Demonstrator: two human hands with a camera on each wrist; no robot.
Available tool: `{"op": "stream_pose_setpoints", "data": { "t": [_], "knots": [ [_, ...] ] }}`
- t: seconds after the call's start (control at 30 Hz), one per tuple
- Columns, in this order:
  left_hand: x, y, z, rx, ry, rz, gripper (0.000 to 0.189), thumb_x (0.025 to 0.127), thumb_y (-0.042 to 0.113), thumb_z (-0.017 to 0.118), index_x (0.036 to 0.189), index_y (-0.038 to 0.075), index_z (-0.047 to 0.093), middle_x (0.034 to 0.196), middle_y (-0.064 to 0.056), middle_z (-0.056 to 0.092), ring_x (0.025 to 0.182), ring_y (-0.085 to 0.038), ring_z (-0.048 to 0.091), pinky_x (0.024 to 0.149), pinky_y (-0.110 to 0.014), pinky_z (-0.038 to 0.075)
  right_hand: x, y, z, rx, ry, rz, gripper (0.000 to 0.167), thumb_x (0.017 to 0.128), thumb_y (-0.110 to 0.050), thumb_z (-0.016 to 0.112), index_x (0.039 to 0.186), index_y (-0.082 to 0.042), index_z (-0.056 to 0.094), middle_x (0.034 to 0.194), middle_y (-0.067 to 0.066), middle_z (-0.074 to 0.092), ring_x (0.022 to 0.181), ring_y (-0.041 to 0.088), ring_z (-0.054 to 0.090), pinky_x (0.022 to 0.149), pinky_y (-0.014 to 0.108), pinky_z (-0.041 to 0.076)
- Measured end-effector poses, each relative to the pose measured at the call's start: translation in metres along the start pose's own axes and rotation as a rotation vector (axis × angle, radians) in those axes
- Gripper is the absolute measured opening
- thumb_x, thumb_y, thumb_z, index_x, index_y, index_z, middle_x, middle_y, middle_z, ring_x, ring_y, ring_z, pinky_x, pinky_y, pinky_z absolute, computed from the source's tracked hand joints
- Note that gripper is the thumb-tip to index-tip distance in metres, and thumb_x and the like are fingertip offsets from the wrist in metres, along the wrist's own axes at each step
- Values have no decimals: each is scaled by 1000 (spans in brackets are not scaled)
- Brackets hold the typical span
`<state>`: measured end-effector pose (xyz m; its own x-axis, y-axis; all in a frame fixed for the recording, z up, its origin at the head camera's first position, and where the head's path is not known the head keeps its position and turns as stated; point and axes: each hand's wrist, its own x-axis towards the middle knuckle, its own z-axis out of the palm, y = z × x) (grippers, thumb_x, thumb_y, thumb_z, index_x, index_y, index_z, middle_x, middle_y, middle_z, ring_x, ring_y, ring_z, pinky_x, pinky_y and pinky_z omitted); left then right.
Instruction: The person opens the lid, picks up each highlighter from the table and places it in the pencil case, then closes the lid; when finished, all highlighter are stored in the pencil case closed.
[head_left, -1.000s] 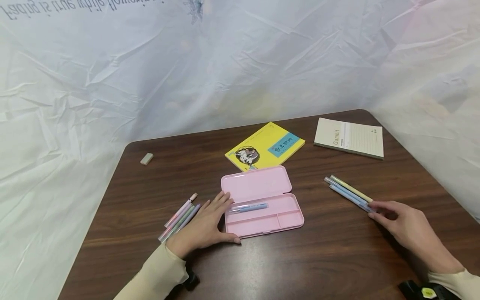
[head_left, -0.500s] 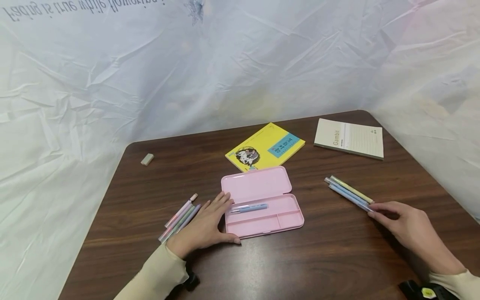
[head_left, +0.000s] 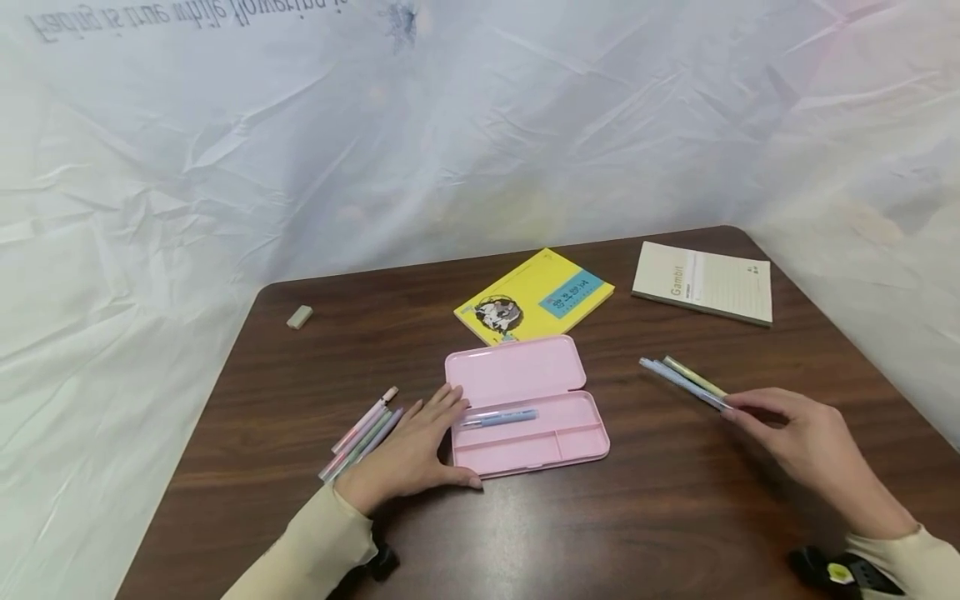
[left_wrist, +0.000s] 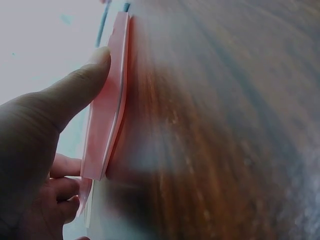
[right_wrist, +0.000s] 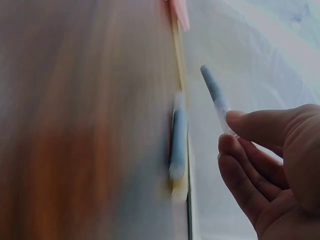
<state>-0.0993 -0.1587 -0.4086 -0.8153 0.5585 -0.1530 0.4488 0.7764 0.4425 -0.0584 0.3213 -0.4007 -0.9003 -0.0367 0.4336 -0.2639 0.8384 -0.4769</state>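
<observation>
In the head view, my left hand (head_left: 408, 454) holds the left end of an open pink pencil case (head_left: 517, 467). The thumb lies along its front wall, with the fingers at the left end near the hinge. A blue pen (head_left: 510, 417) lies in its long back compartment. At the right, my right hand (head_left: 806, 437) pinches a blue pen (right_wrist: 212, 90) by one end, between thumb and fingertips. In the right wrist view this pen is up off the table, tilted. Below it lie another blue pen (right_wrist: 177, 142) and a yellow-green pen (head_left: 693, 375).
Left of my left hand lie several pens (head_left: 365, 425) in pink, green and purple. A white eraser (head_left: 300, 317) sits at the back left. Behind the case are a yellow booklet (head_left: 532, 292) and, farther right, a cream notebook (head_left: 705, 282). White sheeting (head_left: 450, 125) hangs around the table.
My right hand has moved slightly left and lifted the pinched blue pen off the other two. My left hand stays at the pencil case. The head view has shifted a little.
</observation>
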Motion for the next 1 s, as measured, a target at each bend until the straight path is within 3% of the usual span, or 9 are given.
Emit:
{"op": "stream_pose_setpoints", "data": {
  "t": [0.2, 0.53, 0.87, 1.0],
  "knots": [
    [0, -1, -1, -4, -11, -3, 113, 73, 74, 72, 158, 13, 30, 167, -2, 14, 154, -17, 5, 121, -56, 13, 17, -24, 10, 57, -27, -129, 27, 74, -3, 86, 94, -20, 78, 91, -3, 72, 79, -15, 54, 64, 6, 43],
    [3, 0, 1, -20, -25, 7, 112, 73, 73, 72, 158, 13, 29, 167, -3, 15, 154, -18, 6, 121, -56, 13, 48, -58, 24, 119, -101, -213, 31, 72, -2, 87, 94, -23, 78, 90, -10, 72, 80, -4, 58, 65, 12, 44],
    [2, -1, 2, -2, -21, -9, 113, 72, 76, 70, 158, 15, 29, 167, -1, 15, 154, -17, 5, 121, -55, 13, 67, -90, 55, 196, -307, -270, 21, 80, -7, 83, 96, -20, 79, 94, -11, 72, 81, 4, 61, 66, 30, 57],
    [2, 0, 0, 6, -23, -11, 113, 72, 75, 71, 158, 15, 28, 167, -1, 15, 154, -16, 5, 121, -55, 13, 70, -101, 65, 229, -393, -272, 21, 82, -10, 82, 100, -20, 79, 97, -10, 71, 81, 6, 60, 67, 26, 55]
  ]
}}
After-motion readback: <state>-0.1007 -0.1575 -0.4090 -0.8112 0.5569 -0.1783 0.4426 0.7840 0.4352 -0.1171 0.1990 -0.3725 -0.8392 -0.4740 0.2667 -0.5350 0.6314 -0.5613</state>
